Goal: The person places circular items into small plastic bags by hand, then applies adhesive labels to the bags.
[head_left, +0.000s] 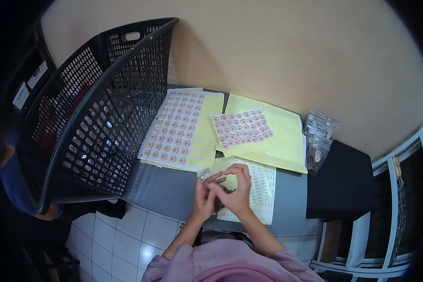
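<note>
L hand [203, 203] & R hand [238, 199] together at dark pkt [217, 205]; exact grip unclear. Support pkt w/ L, keep R pressure light.

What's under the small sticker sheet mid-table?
Small sticker sheet overlaps the yellow sheet and the larger sticker sheet at its right edge. Anything fully covered is hidden.

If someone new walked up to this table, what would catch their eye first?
Probably the big black slatted basket looming on the left. Next, the sheets of round orange-and-white stickers near the wall, on bright yellow backing. Closer in, both hands meet over a small item with dark stripes.
</note>
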Action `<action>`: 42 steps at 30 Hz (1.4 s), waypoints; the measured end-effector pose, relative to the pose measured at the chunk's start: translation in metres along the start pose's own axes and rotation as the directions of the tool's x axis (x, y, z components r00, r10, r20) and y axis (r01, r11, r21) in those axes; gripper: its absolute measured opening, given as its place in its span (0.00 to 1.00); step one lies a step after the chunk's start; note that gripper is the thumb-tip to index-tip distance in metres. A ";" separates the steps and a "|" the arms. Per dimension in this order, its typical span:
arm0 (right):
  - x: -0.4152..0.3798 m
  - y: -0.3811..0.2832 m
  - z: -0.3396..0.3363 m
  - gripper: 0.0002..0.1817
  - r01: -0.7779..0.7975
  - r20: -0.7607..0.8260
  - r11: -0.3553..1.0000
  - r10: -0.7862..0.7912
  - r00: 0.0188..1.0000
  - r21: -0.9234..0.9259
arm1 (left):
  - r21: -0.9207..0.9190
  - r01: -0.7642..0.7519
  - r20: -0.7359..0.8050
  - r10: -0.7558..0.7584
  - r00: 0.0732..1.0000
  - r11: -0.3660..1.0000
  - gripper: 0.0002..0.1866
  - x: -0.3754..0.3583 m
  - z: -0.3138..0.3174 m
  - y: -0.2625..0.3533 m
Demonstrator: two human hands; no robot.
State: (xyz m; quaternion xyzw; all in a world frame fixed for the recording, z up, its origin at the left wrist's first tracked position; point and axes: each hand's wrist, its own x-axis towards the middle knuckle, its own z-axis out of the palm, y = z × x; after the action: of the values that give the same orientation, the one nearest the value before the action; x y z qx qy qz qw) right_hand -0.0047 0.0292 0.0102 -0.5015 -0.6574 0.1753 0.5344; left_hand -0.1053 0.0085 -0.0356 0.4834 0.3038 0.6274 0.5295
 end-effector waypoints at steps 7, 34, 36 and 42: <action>0.055 0.075 -0.037 0.09 -0.086 0.032 0.996 0.086 0.996 -0.015 | -0.053 0.096 -0.154 -0.103 0.983 0.994 0.20 0.005 -0.005 -0.004; 0.088 0.094 0.011 0.11 0.198 0.450 0.919 -0.025 0.892 -0.341 | -0.089 0.185 -0.134 -0.196 0.971 0.979 0.14 0.004 -0.007 -0.008; 0.089 0.096 0.011 0.12 0.193 0.457 0.916 -0.012 0.889 -0.351 | -0.083 0.180 -0.131 -0.189 0.973 0.980 0.14 0.004 -0.007 -0.008; 0.094 0.096 0.012 0.12 0.139 0.488 0.915 0.071 0.870 -0.379 | -0.086 0.197 -0.120 -0.206 0.971 0.977 0.14 0.003 -0.006 -0.005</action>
State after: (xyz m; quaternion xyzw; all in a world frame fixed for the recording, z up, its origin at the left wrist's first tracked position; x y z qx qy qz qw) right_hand 0.0374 0.1540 -0.0187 -0.5272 -0.8022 0.1485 0.2377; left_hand -0.1087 0.0135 -0.0417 0.3891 0.3615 0.6108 0.5872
